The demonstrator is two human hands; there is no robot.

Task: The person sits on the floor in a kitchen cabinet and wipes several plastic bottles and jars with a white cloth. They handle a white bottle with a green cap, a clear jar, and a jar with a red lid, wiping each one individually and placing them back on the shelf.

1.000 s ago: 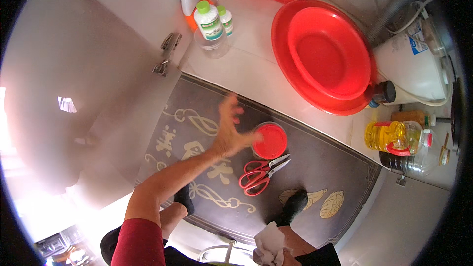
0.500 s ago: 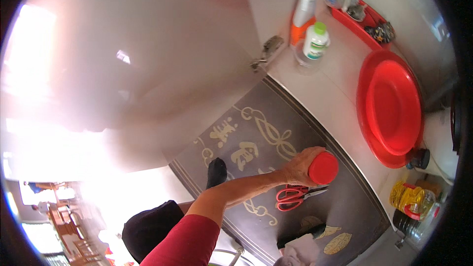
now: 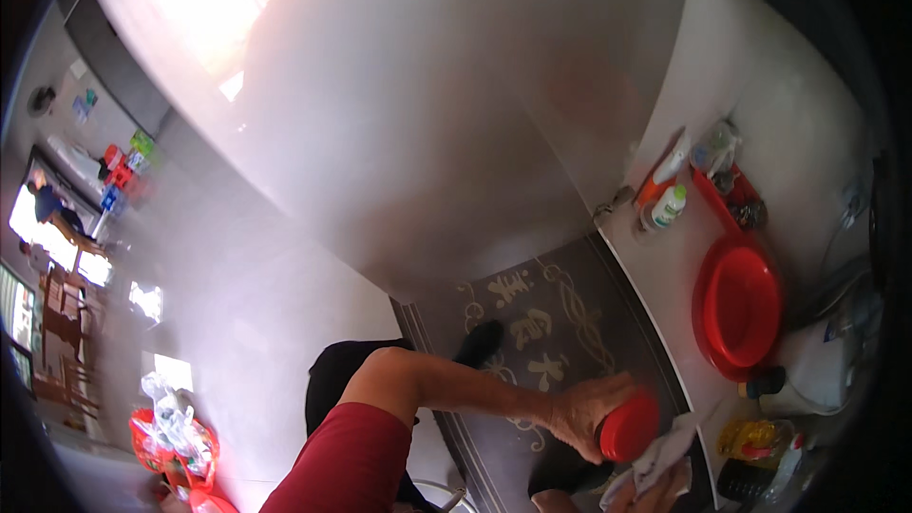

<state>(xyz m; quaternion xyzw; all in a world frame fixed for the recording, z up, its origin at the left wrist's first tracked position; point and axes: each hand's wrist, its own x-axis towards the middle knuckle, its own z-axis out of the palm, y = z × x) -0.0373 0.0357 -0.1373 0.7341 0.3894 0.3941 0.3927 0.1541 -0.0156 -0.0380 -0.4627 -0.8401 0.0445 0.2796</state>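
My left hand (image 3: 579,410), at the end of a bare forearm below a dark red sleeve, is wrapped round a container with a round red lid (image 3: 631,427). The lid is slightly blurred, and the container's body is hidden below it. Close beside it, at the lower edge, my right hand (image 3: 670,492) grips a pale grey cloth (image 3: 665,451). The cloth's upper part comes near the lid; I cannot tell whether they touch. Beneath both hands lies a dark grey mat (image 3: 622,323) with cream patterns. My dark-covered foot (image 3: 480,342) rests on it.
A large pale panel (image 3: 456,104) rises ahead on hinges. Along the right stand stacked red basins (image 3: 746,309), a red tray (image 3: 714,201), a green-capped white bottle (image 3: 669,207), an orange-and-white bottle (image 3: 664,169), and a yellow oil bottle (image 3: 750,441). A red basket (image 3: 142,437) with plastic bags sits at left.
The view has swung left, bringing more of the room in. My right hand with the cloth has come up next to the red-lidded container. The red-handled scissors on the mat are no longer visible.
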